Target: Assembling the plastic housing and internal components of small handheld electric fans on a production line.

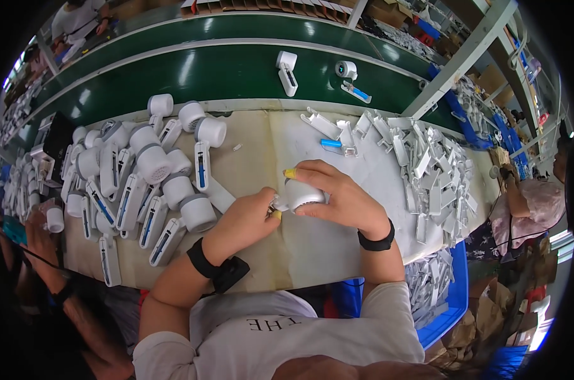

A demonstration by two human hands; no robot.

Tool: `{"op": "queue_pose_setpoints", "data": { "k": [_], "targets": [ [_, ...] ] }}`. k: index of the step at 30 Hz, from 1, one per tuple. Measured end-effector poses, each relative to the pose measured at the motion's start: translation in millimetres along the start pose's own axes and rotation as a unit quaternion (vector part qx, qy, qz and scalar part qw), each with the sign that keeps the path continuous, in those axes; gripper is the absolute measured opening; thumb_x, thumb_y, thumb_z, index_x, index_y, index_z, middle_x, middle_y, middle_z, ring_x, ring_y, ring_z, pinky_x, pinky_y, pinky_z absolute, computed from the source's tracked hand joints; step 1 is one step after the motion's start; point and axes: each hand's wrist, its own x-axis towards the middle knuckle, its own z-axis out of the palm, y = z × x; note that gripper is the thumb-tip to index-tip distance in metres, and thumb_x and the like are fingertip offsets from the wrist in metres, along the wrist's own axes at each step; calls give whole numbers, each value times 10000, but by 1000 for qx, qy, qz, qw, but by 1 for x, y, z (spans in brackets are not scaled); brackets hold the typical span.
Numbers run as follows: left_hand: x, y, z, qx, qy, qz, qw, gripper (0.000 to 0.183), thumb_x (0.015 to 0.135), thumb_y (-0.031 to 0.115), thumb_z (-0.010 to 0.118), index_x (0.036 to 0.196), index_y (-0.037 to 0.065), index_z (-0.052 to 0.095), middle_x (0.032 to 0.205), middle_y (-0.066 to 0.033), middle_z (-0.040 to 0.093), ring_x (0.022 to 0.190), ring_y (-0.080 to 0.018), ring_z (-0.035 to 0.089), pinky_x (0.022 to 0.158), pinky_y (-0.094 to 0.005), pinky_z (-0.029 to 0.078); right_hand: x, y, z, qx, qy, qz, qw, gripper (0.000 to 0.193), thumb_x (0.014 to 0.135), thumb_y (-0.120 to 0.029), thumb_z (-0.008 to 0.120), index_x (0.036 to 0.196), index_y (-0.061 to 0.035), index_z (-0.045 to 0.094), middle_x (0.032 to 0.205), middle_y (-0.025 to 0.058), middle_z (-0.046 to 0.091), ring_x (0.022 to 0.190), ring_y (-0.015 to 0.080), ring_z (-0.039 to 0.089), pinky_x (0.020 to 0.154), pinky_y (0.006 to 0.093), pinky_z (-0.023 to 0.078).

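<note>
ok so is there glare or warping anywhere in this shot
Head view: bright glare streaks lie on the green conveyor belt; straight edges of the table bow toward the rim and the corners go black; both hands, left hand and right hand, look sharp on the white round part.

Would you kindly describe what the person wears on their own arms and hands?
Both forearms are bare below short white sleeves. The left hand has a black wrist strap with a small black box on it, the right hand a plain black wristband. Yellow fingertip covers show on one finger of each hand.
</note>
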Motion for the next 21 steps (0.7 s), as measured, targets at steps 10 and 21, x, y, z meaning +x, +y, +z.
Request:
{"op": "queue_pose_setpoints", "data": {
  "k": [10,21],
  "targets": [
    [-3,-3,3,-135,-103,-31,985,208,803,97,574,968,-9,507,733,-71,575,585,-119,560,518,-267,435,-2,25,-4,91,-65,-32,993,519,776,-266,668,1214,-51,492,1237,142,463,1106,297,478,907,340,398],
    [-4,10,-4,-283,-148,-76,945,155,881,128,511,994,23,493,811,-52,593,614,-98,566,515,-233,459,-2,24,-2,83,-28,-48,995,496,794,-308,638,1183,-33,501,1191,146,499,1074,301,498,900,338,399]
  ]
}}
